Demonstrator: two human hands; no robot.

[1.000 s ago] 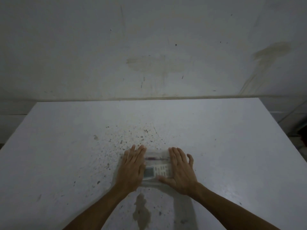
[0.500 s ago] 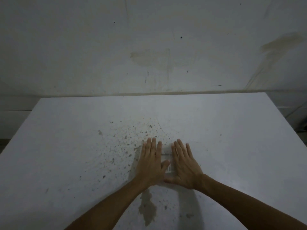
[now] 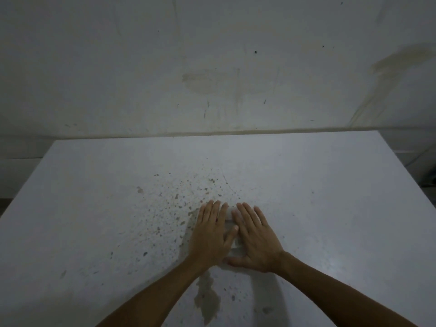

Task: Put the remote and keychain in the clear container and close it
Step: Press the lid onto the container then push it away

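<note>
Hands flat, fingers spread | left hand (image 3: 210, 234) and right hand (image 3: 256, 237) pressing clear container (image 3: 232, 250)

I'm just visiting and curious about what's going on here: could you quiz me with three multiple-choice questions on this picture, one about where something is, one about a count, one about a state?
1. Where is the clear container?
A. under both palms
B. at the table's far edge
C. on the floor

2. How many hands are on it?
A. none
B. one
C. two

3. How are the hands posed?
A. clenched in fists
B. flat, fingers spread
C. pinching a lid upward

Answers: 1 A, only slivers of it show between the left hand and right hand; 2 C, both rest on it; 3 B, palms lie flat, facing down toward the table.
</note>
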